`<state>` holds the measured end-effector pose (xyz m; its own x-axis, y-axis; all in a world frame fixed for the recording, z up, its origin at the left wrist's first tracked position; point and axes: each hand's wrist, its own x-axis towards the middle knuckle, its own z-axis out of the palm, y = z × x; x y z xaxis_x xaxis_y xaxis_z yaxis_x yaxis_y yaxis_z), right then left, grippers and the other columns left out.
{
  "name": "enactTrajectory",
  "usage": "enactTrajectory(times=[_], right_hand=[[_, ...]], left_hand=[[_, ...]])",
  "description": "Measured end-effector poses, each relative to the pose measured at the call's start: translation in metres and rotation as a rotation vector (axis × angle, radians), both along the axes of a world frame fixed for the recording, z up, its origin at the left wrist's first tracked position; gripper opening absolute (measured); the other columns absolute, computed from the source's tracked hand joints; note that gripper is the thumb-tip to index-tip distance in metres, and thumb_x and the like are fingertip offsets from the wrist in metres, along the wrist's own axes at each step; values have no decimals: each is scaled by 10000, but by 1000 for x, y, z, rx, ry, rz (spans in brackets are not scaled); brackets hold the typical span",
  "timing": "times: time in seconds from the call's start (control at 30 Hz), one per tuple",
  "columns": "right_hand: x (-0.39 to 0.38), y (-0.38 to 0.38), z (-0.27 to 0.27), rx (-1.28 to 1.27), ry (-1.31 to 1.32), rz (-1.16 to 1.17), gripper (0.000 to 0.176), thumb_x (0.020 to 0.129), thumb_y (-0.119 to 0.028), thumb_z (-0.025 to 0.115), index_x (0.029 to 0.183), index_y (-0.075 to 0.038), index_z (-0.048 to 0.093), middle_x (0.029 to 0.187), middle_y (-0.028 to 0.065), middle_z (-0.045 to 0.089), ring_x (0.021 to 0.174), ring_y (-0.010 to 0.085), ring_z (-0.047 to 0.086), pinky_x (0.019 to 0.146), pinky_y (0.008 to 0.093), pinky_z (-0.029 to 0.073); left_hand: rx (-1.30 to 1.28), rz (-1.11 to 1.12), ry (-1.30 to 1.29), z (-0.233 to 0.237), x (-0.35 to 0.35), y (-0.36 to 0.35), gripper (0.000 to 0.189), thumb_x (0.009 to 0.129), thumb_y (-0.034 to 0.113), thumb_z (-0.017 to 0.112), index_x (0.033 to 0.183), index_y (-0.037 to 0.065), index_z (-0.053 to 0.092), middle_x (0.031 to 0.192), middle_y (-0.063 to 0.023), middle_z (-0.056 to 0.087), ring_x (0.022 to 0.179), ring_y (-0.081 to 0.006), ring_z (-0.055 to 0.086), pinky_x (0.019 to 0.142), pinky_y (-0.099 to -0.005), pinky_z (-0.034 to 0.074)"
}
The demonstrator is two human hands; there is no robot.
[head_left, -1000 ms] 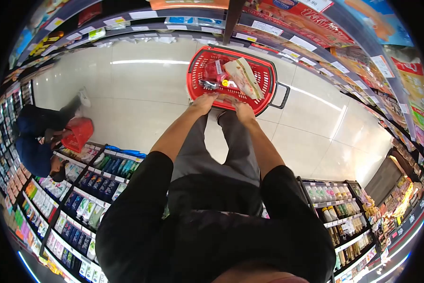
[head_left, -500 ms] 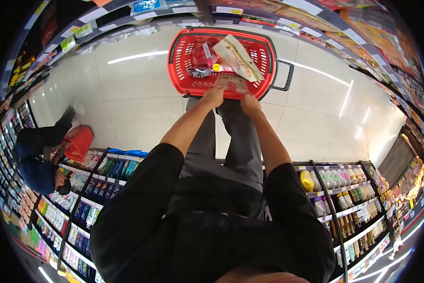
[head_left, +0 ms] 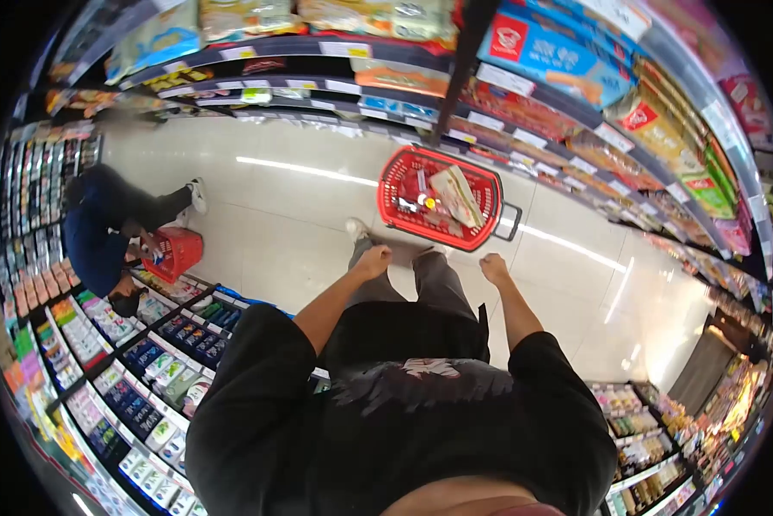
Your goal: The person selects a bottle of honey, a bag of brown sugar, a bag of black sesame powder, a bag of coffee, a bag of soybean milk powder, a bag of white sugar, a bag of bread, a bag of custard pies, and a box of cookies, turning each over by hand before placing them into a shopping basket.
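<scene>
Red mesh basket (head_left: 392, 182) holds a pale packet (head_left: 457, 196)

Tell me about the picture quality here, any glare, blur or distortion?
Head view: strong fisheye, the shelves bow around a black circular border; bright glare streaks cross the glossy floor; the red basket near centre looks fairly sharp, while the edges go soft.
</scene>
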<state>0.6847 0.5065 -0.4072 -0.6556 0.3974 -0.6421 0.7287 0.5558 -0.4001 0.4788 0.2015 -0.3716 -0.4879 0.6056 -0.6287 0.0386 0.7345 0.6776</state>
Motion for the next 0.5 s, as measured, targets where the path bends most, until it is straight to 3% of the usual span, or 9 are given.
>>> enactTrajectory(times=[0.03, 0.1, 0.2, 0.23, 0.33, 0.47, 0.5], right_hand=[[-6, 3, 7, 9, 19, 18, 321, 774, -267, 504, 757, 35, 611, 807, 231, 614, 778, 356, 609, 754, 405, 475], [-10, 4, 14, -63, -29, -210, 292, 778, -243, 521, 735, 30, 612, 701, 194, 626, 669, 287, 642, 687, 368, 499], [-29, -5, 11, 3, 41, -300, 256, 782, -212, 525, 693, 13, 610, 618, 143, 616, 589, 229, 643, 615, 342, 506], [-51, -15, 51, -108, 2, -343, 261, 783, -216, 524, 659, 0, 601, 607, 132, 612, 567, 219, 629, 559, 336, 490], [-79, -43, 28, 24, 117, -185, 262, 783, -219, 539, 641, -7, 599, 589, 110, 603, 523, 205, 600, 529, 328, 467], [-147, -111, 81, -161, 106, -298, 232, 780, -215, 549, 738, -3, 633, 595, 119, 595, 528, 190, 583, 510, 321, 452], [-160, -125, 95, -180, 116, -245, 259, 799, -249, 550, 823, -11, 649, 674, 135, 620, 618, 203, 605, 572, 333, 466]], left_hand=[[-2, 104, -72, 9, -3, -15, 272, 792, 229, 548, 961, 18, 579, 849, -154, 633, 817, -270, 619, 726, -351, 480], [-46, 262, -173, 41, -14, -38, 287, 788, 220, 546, 983, 12, 579, 837, -140, 642, 754, -216, 632, 684, -326, 492], [-91, 343, -49, 21, -27, -96, 302, 779, 203, 549, 1015, 17, 574, 844, -149, 646, 705, -217, 638, 646, -322, 497], [-77, 347, -39, 23, -35, -111, 302, 779, 203, 549, 1015, 17, 574, 844, -149, 646, 705, -217, 638, 646, -322, 497], [-147, 428, -132, 23, -60, -162, 327, 811, 164, 523, 1097, 6, 514, 877, -139, 621, 735, -211, 638, 573, -310, 492], [-98, 560, -192, 23, -101, -218, 311, 820, 161, 498, 1100, 27, 518, 901, -153, 609, 744, -239, 638, 552, -317, 493], [-87, 638, -187, 24, -109, -234, 291, 800, 158, 515, 1048, 10, 547, 843, -154, 617, 695, -232, 639, 562, -317, 497]])
